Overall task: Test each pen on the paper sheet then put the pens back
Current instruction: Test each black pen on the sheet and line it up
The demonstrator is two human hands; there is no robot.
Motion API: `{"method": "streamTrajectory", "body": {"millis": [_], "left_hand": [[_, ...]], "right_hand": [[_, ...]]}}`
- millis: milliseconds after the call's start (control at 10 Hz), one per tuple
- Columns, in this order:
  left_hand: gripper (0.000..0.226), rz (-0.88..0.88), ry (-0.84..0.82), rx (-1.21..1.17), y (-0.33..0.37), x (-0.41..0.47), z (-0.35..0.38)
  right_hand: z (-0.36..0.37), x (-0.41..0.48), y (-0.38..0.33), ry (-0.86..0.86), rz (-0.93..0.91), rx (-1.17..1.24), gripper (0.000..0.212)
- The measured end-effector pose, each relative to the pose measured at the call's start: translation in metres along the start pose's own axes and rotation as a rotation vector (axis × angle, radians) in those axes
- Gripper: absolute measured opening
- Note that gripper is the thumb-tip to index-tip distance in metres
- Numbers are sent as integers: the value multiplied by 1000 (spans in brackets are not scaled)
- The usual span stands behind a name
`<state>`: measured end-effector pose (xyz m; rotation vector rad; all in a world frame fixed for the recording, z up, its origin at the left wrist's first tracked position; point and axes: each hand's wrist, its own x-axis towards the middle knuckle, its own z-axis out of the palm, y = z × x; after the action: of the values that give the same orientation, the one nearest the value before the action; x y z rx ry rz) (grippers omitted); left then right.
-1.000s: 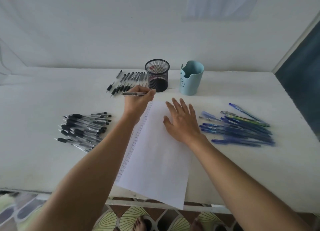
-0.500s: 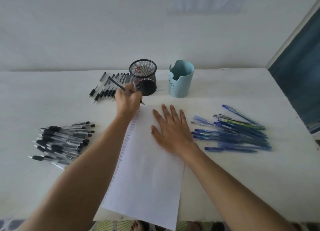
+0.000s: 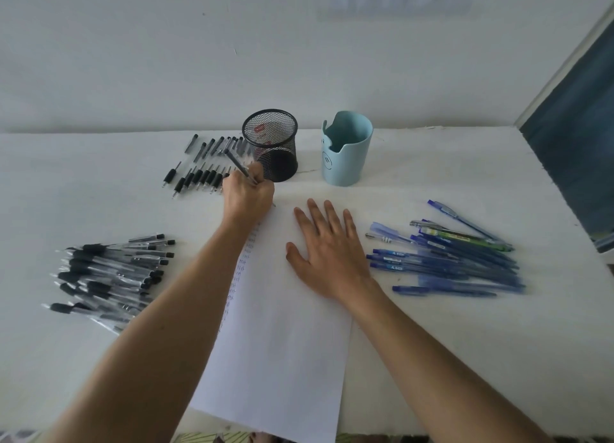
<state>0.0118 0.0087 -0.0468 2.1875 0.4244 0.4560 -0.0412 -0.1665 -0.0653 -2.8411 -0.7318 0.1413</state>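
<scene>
Am seeing left hand (image 3: 247, 195) gripping slim black plastic pen (image 3: 237, 163), tip at far edge of white paper sheet (image 3: 282, 343); right hand (image 3: 327, 256) pressing sheet flat. Advising short light stroke.

The left hand (image 3: 247, 197) covers much of the pen (image 3: 237, 164); the marks (image 3: 244, 263) are illegible.
</scene>
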Motion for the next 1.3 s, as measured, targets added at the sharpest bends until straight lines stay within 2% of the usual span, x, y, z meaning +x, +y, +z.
{"method": "streamTrajectory", "body": {"millis": [100, 200, 300, 500, 600, 800, 1300], "left_hand": [[7, 18, -14, 1, -2, 1, 0], [23, 16, 1, -17, 2, -1, 0], [27, 8, 2, -9, 5, -3, -2], [20, 10, -12, -11, 3, -2, -1], [22, 1, -4, -10, 5, -2, 0], [29, 30, -11, -14, 7, -4, -1], [29, 7, -43, 7, 9, -5, 0]], "right_hand": [[-1, 0, 0, 2, 3, 1, 75], [-1, 0, -1, 7, 3, 4, 74], [0, 1, 0, 1, 6, -3, 69], [-1, 1, -1, -5, 6, -10, 70], [-3, 0, -2, -5, 12, -3, 74], [-2, 1, -2, -8, 12, -6, 70], [1, 2, -2, -2, 18, -19, 79]]}}
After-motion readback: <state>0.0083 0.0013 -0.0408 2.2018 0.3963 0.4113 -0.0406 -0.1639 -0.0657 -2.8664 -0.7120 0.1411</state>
